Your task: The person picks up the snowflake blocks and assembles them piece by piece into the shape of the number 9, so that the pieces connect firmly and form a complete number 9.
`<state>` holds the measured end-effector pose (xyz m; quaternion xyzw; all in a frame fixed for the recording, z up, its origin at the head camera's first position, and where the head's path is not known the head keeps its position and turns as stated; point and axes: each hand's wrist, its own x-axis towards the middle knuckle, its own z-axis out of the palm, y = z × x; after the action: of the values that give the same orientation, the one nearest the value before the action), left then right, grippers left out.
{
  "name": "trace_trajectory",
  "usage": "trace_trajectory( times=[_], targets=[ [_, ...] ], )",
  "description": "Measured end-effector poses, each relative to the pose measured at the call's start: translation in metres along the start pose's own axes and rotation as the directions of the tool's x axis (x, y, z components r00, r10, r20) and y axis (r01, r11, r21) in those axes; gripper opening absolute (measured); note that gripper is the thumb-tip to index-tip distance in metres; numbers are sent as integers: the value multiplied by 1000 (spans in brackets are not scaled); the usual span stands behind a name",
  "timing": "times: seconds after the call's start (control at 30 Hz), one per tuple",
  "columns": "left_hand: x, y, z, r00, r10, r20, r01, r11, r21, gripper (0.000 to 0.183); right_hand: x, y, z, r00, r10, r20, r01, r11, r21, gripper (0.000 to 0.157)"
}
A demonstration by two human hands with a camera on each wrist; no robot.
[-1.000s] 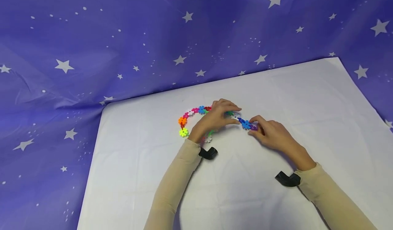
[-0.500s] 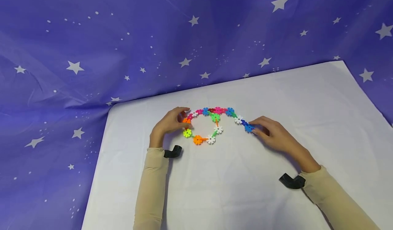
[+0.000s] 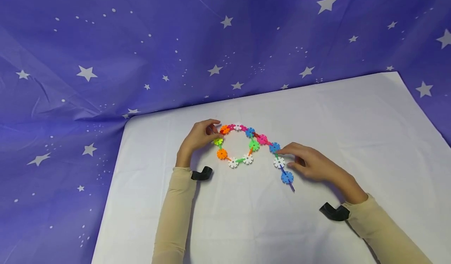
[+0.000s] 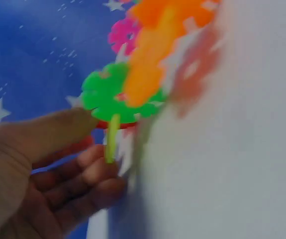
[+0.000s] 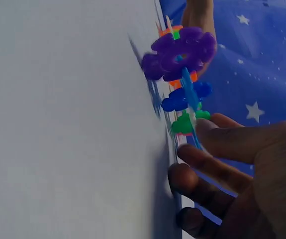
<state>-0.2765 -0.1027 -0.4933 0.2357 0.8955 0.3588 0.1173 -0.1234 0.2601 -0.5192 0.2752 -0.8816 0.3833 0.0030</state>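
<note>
A chain of colourful notched plastic flower discs [image 3: 262, 139] lies on the white cloth, its left part closed into a ring and its tail running down to the right. My left hand [image 3: 199, 137] holds the ring's left side, thumb and fingers about a red disc between the orange and yellow ones. In the left wrist view the thumb [image 4: 63, 129] meets the red disc's edge beside a green disc [image 4: 110, 94]. My right hand [image 3: 313, 162] pinches the tail near a white disc [image 3: 279, 162]. Past it hang a blue disc [image 3: 287, 177] and a purple end disc [image 5: 182, 52].
The white cloth [image 3: 260, 225] covers the table, which ends at a purple-blue star-patterned curtain [image 3: 176, 60] behind and at the sides. Black curved pieces [image 3: 334, 212] stick out at both wrists.
My left hand has gone from the chain's middle to the ring's left side. The right hand has shifted from the tail's end up to the white disc, and the tail has swung down toward me.
</note>
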Motion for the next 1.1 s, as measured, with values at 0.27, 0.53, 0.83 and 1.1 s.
trace_trajectory(
  times=[0.27, 0.53, 0.83, 1.1],
  targets=[
    [2, 1, 5, 987, 125, -97, -127, 992, -19, 39, 6, -14, 13, 999, -34, -25, 31, 993, -117, 40],
    [3, 7, 8, 995, 77, 63, -74, 996, -57, 44, 22, -22, 22, 997, -61, -40, 48, 963, -267, 36],
    [-18, 13, 7, 973, 228, 25, -228, 974, 4, 37, 54, -7, 14, 991, -7, -136, -13, 990, -141, 28],
    [-70, 40, 42, 888, 411, 204, -409, 911, -56, 46, 91, 26, -3, 997, 50, 51, -45, 993, -105, 41]
  ],
)
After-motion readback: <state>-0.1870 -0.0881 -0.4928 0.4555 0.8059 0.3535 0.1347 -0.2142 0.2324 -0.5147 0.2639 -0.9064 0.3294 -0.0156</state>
